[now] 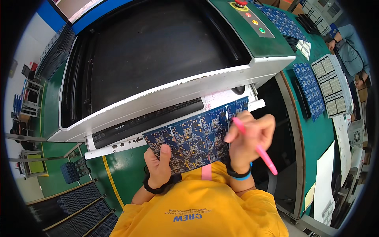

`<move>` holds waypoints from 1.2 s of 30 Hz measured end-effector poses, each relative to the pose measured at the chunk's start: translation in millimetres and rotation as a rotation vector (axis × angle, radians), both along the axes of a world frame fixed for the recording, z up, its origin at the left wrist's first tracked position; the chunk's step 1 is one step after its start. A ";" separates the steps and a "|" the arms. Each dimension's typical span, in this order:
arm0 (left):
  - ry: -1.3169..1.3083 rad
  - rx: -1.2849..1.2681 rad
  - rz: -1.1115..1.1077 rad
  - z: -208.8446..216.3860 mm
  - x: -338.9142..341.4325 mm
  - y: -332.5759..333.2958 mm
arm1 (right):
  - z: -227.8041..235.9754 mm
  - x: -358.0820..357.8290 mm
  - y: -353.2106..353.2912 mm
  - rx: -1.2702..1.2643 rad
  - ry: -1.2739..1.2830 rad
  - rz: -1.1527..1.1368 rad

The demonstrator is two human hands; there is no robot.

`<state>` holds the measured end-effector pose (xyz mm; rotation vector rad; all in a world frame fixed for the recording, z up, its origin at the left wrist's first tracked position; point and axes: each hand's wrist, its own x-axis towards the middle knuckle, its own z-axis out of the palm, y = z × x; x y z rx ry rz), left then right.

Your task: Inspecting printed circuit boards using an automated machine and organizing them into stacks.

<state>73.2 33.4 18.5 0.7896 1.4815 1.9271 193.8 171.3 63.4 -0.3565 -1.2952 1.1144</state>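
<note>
A blue circuit board panel (197, 136), packed with small parts in repeating sections, is tilted in front of my chest. My left hand (158, 166) grips its near left edge, the thumb lying on the upper face. My right hand (252, 138) is over the panel's right end, fingers closed round a pink marker pen (265, 157). The pen's slim end points up and left over the board; whether it touches the surface I cannot tell. Both wrists wear dark bands, and the right one has a blue band too.
Ahead stands a machine with a black bed (158, 51) and a red stop button (241, 3). A keyboard (150, 120) and mouse (238, 90) rest on its shelf. More boards (309, 89) lie on the right bench, near another person (351, 51). Board racks (79, 201) stand lower left.
</note>
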 end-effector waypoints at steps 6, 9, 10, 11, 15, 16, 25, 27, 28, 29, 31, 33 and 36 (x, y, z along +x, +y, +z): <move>-0.260 -0.005 -0.081 6.2 -19.0 1.1 | 0.7 40.5 13.6 -0.032 -0.280 -0.338; -0.277 -0.043 -0.159 12.6 -30.0 3.8 | -8.5 55.3 15.9 -0.284 -0.362 0.047; -0.278 -0.030 -0.169 14.1 -35.5 4.7 | -9.9 51.3 13.7 -0.412 -0.234 0.123; -0.365 0.038 -0.273 16.6 -41.4 3.8 | -16.2 51.1 10.5 -0.470 -0.169 0.131; -0.468 0.210 -0.401 35.1 -31.9 3.7 | -18.2 37.8 10.1 -0.530 0.013 -0.019; -0.249 -0.054 -0.508 20.3 -51.6 -6.7 | -17.4 32.5 9.7 -0.526 0.004 -0.071; -0.208 -0.105 -0.153 57.9 -73.8 -16.0 | -12.6 4.7 0.6 -0.451 -0.082 0.048; -0.228 0.015 0.099 68.6 -102.9 -38.5 | -16.9 8.0 10.2 -0.418 -0.114 0.138; -0.142 0.158 0.189 100.0 -109.2 -35.5 | -23.9 10.6 15.2 -0.383 -0.181 0.137; -0.152 0.155 0.189 99.9 -139.1 -56.0 | -26.1 12.9 18.5 -0.379 -0.203 0.136; -0.088 0.250 0.420 147.5 -164.0 -31.6 | -38.8 18.2 25.5 -0.387 -0.288 0.126; 0.005 0.230 0.306 168.4 -223.3 -38.8 | -44.4 23.8 26.0 -0.414 -0.308 0.141; 0.047 0.208 0.398 186.0 -330.9 -38.1 | -44.0 30.3 21.0 -0.443 -0.350 0.182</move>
